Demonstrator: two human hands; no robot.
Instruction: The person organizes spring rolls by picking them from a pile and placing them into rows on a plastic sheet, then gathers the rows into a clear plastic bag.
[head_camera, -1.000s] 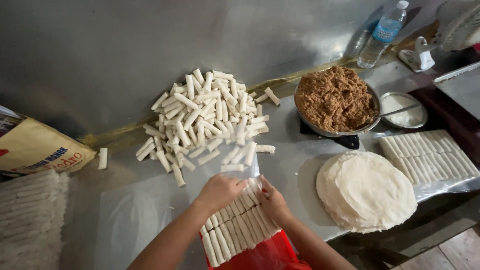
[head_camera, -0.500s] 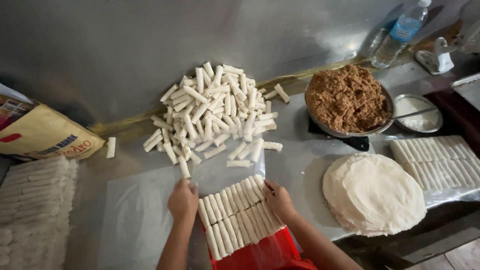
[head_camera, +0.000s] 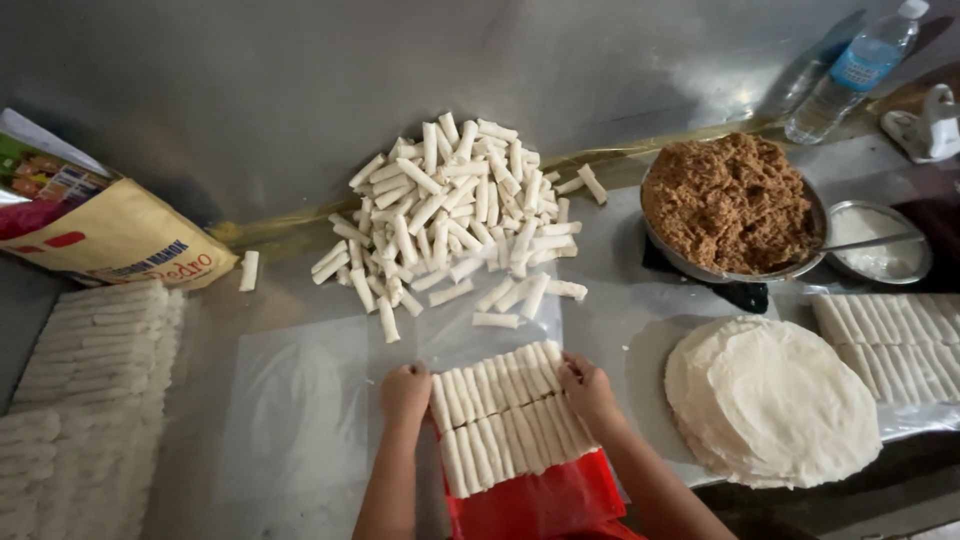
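Head view, what do the hands hold?
— The left hand (head_camera: 405, 388) and right hand (head_camera: 585, 385), fingers curled, press either side of a block of white rolls (head_camera: 508, 412) in a clear bag (head_camera: 490, 325), near the table's front edge.
— Beyond them?
— A loose pile of rolls (head_camera: 455, 210).
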